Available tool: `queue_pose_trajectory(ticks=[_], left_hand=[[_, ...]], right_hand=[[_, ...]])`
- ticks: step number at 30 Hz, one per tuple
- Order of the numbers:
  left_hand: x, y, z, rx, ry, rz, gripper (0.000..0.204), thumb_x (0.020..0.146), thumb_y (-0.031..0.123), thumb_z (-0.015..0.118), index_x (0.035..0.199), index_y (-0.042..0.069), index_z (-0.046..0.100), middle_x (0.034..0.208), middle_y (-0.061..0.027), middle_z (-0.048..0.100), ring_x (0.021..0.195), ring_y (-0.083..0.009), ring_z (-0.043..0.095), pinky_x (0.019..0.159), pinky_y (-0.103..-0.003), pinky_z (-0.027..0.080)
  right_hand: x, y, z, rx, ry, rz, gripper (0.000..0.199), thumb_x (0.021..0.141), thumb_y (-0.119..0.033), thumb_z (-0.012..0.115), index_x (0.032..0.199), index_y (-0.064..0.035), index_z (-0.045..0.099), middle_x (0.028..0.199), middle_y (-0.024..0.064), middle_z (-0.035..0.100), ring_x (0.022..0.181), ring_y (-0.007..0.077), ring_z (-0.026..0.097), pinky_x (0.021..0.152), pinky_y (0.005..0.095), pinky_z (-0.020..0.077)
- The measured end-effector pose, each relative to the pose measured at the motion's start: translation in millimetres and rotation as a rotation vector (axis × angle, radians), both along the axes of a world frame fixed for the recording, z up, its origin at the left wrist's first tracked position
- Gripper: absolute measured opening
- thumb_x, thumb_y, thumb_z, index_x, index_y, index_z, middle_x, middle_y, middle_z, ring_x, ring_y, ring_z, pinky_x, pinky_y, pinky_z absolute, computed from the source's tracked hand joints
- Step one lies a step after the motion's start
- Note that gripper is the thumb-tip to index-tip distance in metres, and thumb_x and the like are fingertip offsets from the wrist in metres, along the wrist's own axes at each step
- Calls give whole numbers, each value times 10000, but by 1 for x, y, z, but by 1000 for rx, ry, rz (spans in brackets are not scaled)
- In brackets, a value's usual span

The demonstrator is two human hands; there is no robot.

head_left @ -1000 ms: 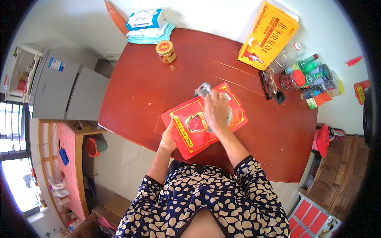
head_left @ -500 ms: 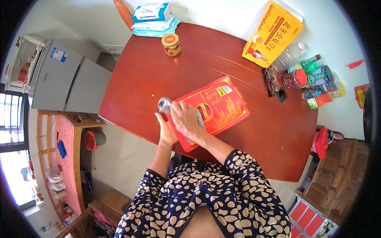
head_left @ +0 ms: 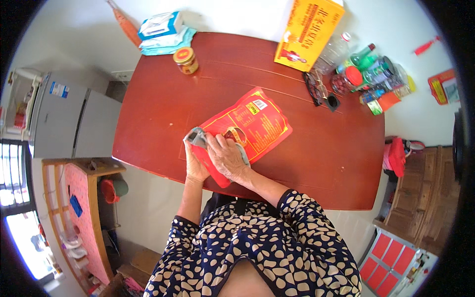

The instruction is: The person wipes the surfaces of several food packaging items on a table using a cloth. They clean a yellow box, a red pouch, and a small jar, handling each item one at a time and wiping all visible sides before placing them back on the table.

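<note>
Occupying the near side of the red-brown table [head_left: 148, 109]: one red package [head_left: 264, 129], set at a slant. Left hand [head_left: 197, 167]: gripping the package's left edge. Right hand [head_left: 227, 157]: fingers bent over a grey cloth [head_left: 197, 136], holding it against the package's left part. Toward the far left: one glass jar [head_left: 186, 61] with a red and gold lid, near stacked tissue packs [head_left: 166, 38]. Far right: yellow box [head_left: 309, 35], eyeglasses [head_left: 311, 88], red-lidded jar [head_left: 346, 80], clustered bottles [head_left: 374, 74].

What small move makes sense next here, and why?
Probably slide the right hand and its grey cloth toward the right end of the red package: the cloth lies toward the left end, the right end is uncovered, and the left hand is at the left edge, able to steady it.
</note>
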State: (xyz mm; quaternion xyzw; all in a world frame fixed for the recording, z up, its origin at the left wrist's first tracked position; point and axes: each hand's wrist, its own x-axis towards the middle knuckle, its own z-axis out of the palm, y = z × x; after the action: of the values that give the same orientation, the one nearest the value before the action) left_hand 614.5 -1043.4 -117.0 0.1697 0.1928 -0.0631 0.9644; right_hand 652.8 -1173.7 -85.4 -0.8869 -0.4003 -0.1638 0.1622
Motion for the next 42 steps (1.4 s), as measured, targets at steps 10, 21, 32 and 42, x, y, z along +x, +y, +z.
queue_pose_trajectory(ticks=[10, 21, 32, 42], left_hand=[[5, -1, -11, 202, 83, -104, 360, 945, 116, 537, 1290, 45, 463, 1250, -125, 575, 1134, -266, 571, 996, -454, 456], [9, 0, -7, 281, 89, -128, 436, 966, 237, 513, 1352, 66, 404, 1345, -119, 505, 1219, -282, 502, 1035, -482, 412], [12, 25, -36, 216, 94, -366, 375, 984, 255, 446, 1257, 2, 488, 1148, -157, 625, 1110, -277, 578, 1020, -471, 420], [16, 17, -7, -62, -50, -413, 528, 993, 379, 409, 1403, 54, 339, 1428, -114, 415, 1308, -289, 398, 1099, -481, 304]], right_hand=[[52, -83, 4, 192, -81, -587, 348, 836, -104, 583, 1172, -16, 566, 1234, 92, 523, 1029, 300, 504, 819, 415, 444], [14, -83, -32, 272, 58, -1081, 437, 873, -73, 501, 1271, 92, 432, 1265, 282, 432, 1129, 410, 440, 908, 501, 383], [-66, -35, -29, 385, 83, -69, 284, 859, -109, 576, 1090, 55, 563, 1123, 165, 550, 1038, 334, 540, 812, 435, 475], [70, -64, 12, 132, -36, -764, 469, 809, -233, 646, 1218, -28, 541, 1341, 94, 465, 1267, 272, 404, 955, 443, 364]])
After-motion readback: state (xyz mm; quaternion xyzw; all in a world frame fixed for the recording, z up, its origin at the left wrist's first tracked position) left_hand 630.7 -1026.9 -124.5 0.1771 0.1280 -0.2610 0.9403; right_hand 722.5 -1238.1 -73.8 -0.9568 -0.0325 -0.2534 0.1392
